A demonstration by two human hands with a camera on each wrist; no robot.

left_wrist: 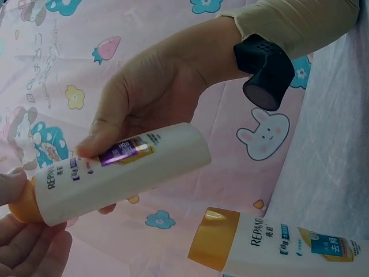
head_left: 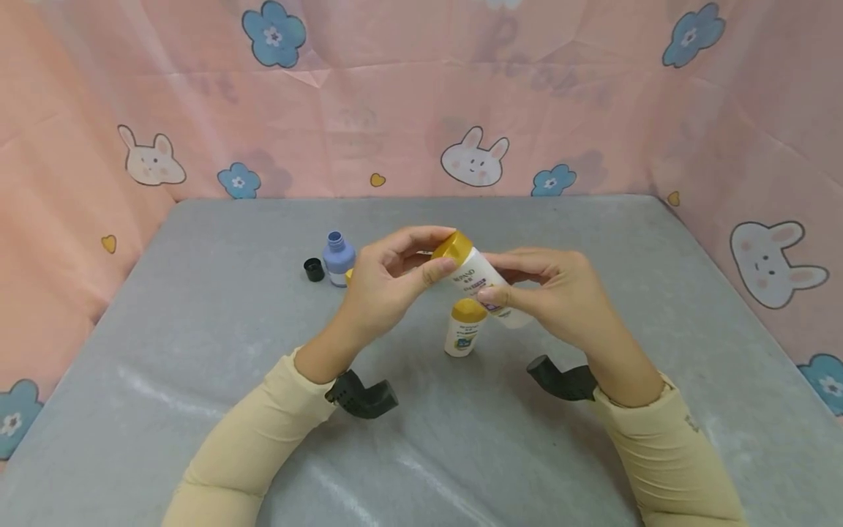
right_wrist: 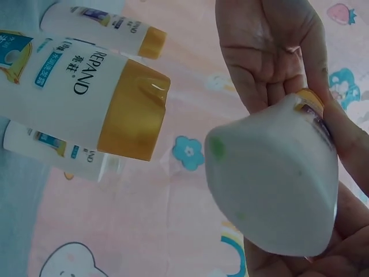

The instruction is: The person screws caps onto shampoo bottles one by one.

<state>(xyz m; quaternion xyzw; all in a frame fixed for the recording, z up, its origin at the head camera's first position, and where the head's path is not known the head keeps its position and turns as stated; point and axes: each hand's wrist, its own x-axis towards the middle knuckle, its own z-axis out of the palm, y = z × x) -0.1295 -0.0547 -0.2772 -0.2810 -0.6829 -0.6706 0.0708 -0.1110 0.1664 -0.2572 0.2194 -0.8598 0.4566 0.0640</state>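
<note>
Both hands hold a white bottle (head_left: pixel 477 278) with a gold cap, tilted above the table. My left hand (head_left: pixel 388 274) pinches the gold cap (head_left: pixel 454 249) between thumb and fingers. Thumb and fingers of my right hand (head_left: pixel 560 293) grip the white body, on which a purple label (left_wrist: pixel 124 151) shows. Its pale base (right_wrist: pixel 271 184) faces the camera in the right wrist view. Just below the held bottle, a smaller-looking white bottle (head_left: pixel 461 338) with a gold cap and a blue label stands upright.
A blue bottle (head_left: pixel 339 260) stands uncapped behind my left hand, a black cap (head_left: pixel 314 269) beside it. The right wrist view has two more white bottles, one gold-capped (right_wrist: pixel 104 26), the other (right_wrist: pixel 52 151) partly hidden. A pink curtain (head_left: pixel 395 95) hangs behind the grey table (head_left: pixel 197 329).
</note>
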